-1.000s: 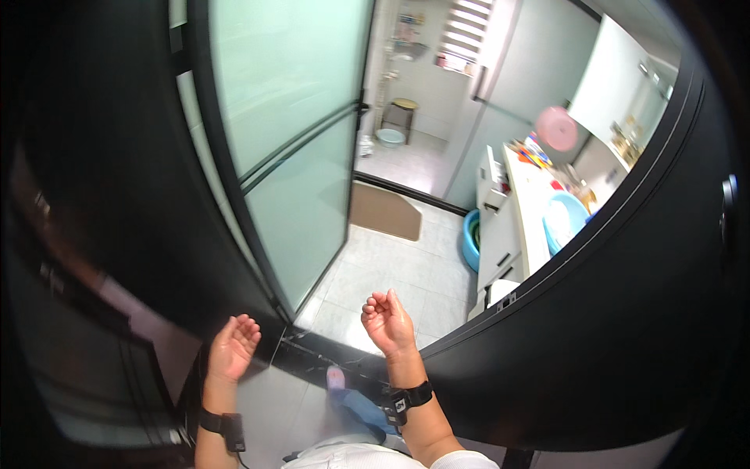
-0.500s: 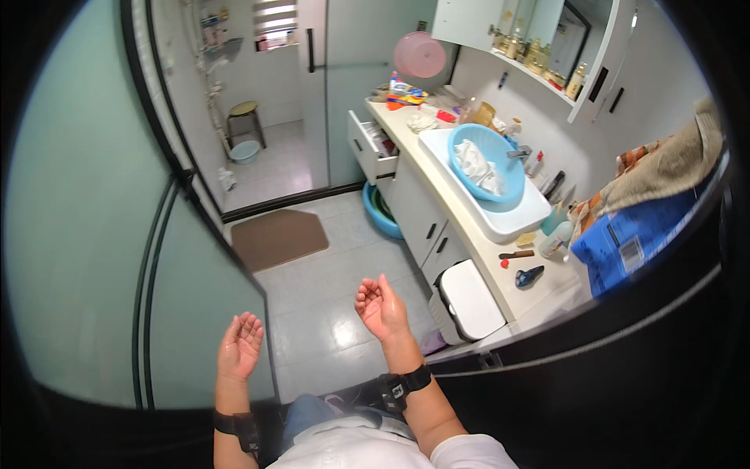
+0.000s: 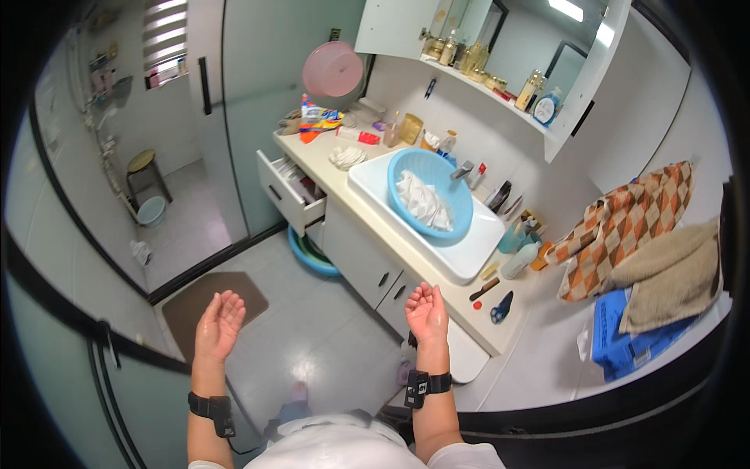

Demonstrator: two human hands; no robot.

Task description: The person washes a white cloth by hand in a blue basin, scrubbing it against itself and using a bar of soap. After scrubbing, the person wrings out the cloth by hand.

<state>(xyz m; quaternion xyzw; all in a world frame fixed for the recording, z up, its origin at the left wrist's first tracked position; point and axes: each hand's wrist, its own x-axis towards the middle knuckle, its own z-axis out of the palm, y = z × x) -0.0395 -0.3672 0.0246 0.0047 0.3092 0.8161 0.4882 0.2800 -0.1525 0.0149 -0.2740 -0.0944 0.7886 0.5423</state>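
Observation:
Both my hands are raised in mid-air, palms up with fingers loosely curled, holding nothing. My left hand [image 3: 219, 326] is over the floor near the brown mat [image 3: 183, 311]. My right hand [image 3: 427, 314] is in front of the vanity counter [image 3: 375, 215], nearest to its cabinet doors. On the counter a light blue plastic basket [image 3: 398, 173] stands in the white sink [image 3: 461, 262], with crumpled white cloth [image 3: 424, 202] inside it. A brown comb [image 3: 484, 290], a small red round thing [image 3: 477, 306] and a dark blue handheld thing [image 3: 502, 308] lie on the near counter end.
A drawer [image 3: 285, 195] stands pulled out above blue basins [image 3: 312, 256] on the floor. The mirror cabinet [image 3: 500, 86] has its doors open. Towels [image 3: 664, 262] and a blue pack [image 3: 621, 344] hang at the right. A white-lidded bin [image 3: 461, 356] is beside the counter.
My view has turned right and come nearer the counter, so the sink and towels show more fully. Both hands stay raised and hold nothing.

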